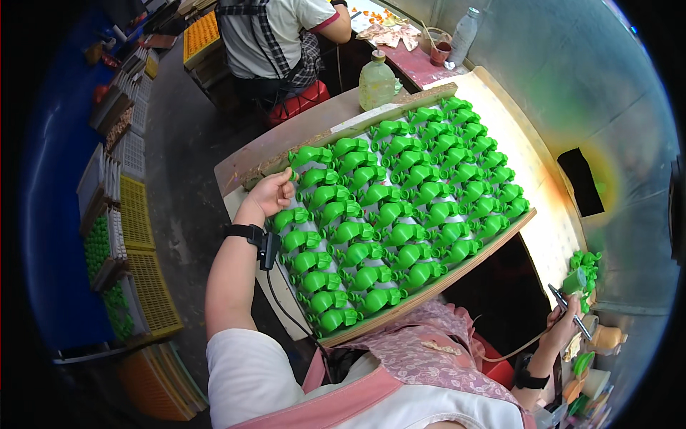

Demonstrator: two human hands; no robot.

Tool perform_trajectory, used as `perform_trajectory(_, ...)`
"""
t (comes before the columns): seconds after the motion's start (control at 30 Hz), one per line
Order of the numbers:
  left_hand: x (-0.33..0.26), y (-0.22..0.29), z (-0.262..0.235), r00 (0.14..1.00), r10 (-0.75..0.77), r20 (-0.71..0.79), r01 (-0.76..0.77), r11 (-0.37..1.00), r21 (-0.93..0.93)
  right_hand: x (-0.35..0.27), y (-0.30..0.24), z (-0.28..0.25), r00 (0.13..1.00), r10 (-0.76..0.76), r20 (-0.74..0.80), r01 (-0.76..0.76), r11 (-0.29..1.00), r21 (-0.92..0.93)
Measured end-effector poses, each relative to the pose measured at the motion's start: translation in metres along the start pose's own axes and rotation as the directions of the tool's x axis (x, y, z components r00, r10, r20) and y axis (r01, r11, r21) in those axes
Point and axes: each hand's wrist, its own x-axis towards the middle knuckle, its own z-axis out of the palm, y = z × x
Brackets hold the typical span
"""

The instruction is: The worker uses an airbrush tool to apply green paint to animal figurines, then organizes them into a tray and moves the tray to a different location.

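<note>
The left hand (273, 194), pinching a green piece (294, 176), could knock crowded neighbours (319, 176) beside it; the right hand (564, 324) grips an airbrush (583, 329).

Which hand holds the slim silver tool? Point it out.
The right hand, at the picture's lower right, holds the silver tool; the left hand, left of the tray, shows none.

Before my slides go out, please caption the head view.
Left hand at rows of green parts on a wooden-edged tray; right hand holding a slim tool.
</note>
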Motion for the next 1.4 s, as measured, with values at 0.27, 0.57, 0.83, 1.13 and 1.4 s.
perform_trajectory(0.27,-0.004,0.0,-0.002,0.999,-0.034,0.005,0.034,0.999,0.033,0.004,0.006,0.0,0.999,-0.019,0.042,0.02,0.999,-0.035)
perform_trajectory(0.57,0.001,0.007,0.003,0.942,-0.158,-0.295,0.203,0.971,0.127,0.007,0.013,-0.004,1.0,0.017,0.018,-0.016,0.999,-0.035)
perform_trajectory(0.83,0.002,0.014,0.001,0.946,-0.241,-0.216,0.303,0.894,0.331,0.01,0.02,-0.011,0.999,0.022,0.046,-0.02,0.999,-0.048)
perform_trajectory(1.13,0.002,0.003,0.01,0.887,0.008,-0.462,0.284,0.78,0.558,0.008,0.02,-0.013,0.999,0.024,0.035,-0.022,0.998,-0.059)
perform_trajectory(1.4,-0.003,0.001,0.016,0.952,0.015,-0.305,0.204,0.711,0.673,0.005,0.023,-0.014,0.999,0.02,0.036,-0.017,0.997,-0.079)
